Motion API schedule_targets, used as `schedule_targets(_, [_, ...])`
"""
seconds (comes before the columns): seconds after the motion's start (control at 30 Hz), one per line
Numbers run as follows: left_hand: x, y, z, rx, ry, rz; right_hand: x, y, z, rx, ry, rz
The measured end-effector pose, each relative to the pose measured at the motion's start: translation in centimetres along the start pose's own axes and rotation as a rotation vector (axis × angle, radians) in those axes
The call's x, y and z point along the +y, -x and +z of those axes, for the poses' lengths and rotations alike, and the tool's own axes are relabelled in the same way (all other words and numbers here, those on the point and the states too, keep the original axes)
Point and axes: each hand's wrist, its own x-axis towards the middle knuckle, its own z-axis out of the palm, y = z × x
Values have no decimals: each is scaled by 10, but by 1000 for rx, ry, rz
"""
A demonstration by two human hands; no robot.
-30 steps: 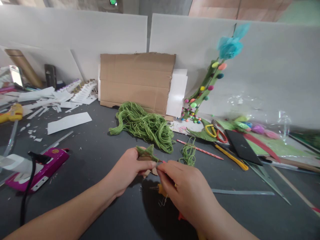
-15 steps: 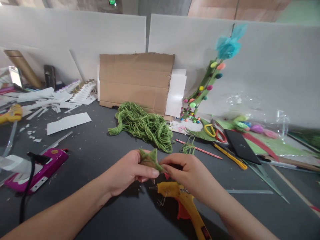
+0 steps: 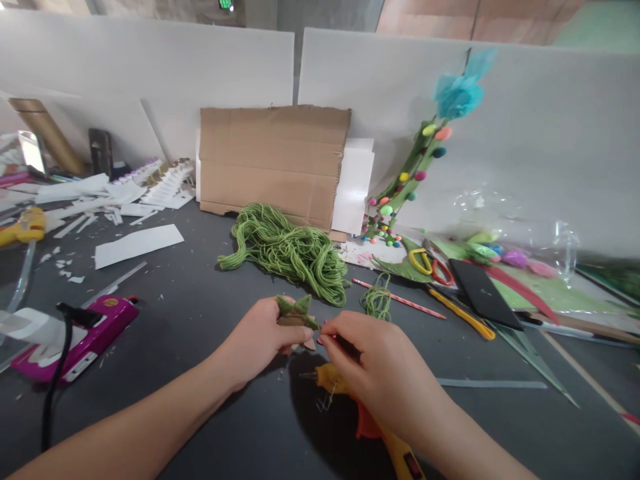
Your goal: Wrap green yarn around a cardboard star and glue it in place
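Note:
My left hand point(image 3: 265, 340) is closed on a small pointed cardboard shape wrapped with green yarn point(image 3: 296, 308), with bare brown cardboard showing below the points. Close to its right edge, the thumb and fingers of my right hand point(image 3: 373, 353) pinch together on what looks like the green yarn strand; the fingers mostly hide it. Under my right hand lies a yellow glue gun point(image 3: 333, 380), its nozzle pointing left and its body partly covered. A heap of loose green yarn point(image 3: 290, 253) rests beyond both hands, and a smaller yarn bundle point(image 3: 377, 300) sits across a striped pencil point(image 3: 410, 305).
A cardboard sheet point(image 3: 275, 163) leans at the back. To the right are scissors point(image 3: 441, 272), a yellow cutter point(image 3: 463, 313), a black phone-like slab point(image 3: 483, 290) and a pompom-covered decoration point(image 3: 413, 177). At left stand a magenta power strip point(image 3: 110, 320) and white paper scraps point(image 3: 140, 245).
My right hand has drawn slightly down and away from the wrapped shape and now covers more of the glue gun. The shape has tilted a little in my left hand.

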Motion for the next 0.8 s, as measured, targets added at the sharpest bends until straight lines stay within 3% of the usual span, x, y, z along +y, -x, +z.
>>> schedule_targets(0.27, [-5,0,1,-55,290,0,2,1,8,4,-28,0])
schedule_targets(0.5, [-2,3,2,-149,427,17,5,-6,1,-78,-454,108])
schedule_targets(0.63, [1,3,0,-222,386,18,10,-9,-10,-152,-599,163])
schedule_targets(0.8, [4,4,-2,-279,121,27,11,-8,-18,-130,-414,86])
